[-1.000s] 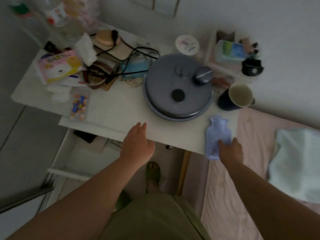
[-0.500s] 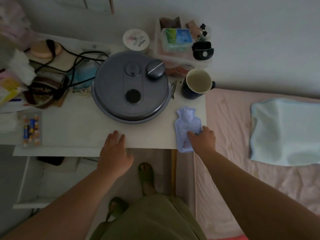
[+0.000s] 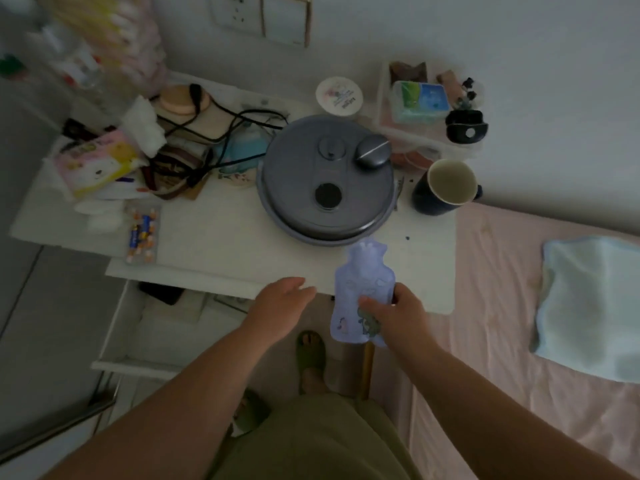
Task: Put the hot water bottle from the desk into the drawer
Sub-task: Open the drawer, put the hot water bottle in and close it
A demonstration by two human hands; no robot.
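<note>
A small lilac hot water bottle (image 3: 363, 282) with cartoon prints hangs over the front edge of the white desk (image 3: 221, 244). My right hand (image 3: 398, 317) grips its lower right part, thumb on top. My left hand (image 3: 282, 308) rests flat at the desk's front edge, fingers apart, holding nothing. Below the desk's left part a white drawer (image 3: 117, 362) stands pulled open, with a dark object at its back.
A round grey appliance (image 3: 327, 187) fills the desk's middle. A dark mug (image 3: 445, 187), a clear tray of small items (image 3: 426, 116), cables, tissue packs (image 3: 97, 161) and a box of batteries (image 3: 142, 233) crowd the rest. A pink bed (image 3: 519, 306) lies at the right.
My right hand closed on the hot water bottle and drew it left and toward me, so it now overhangs the desk's edge. My left hand stayed at the front edge.
</note>
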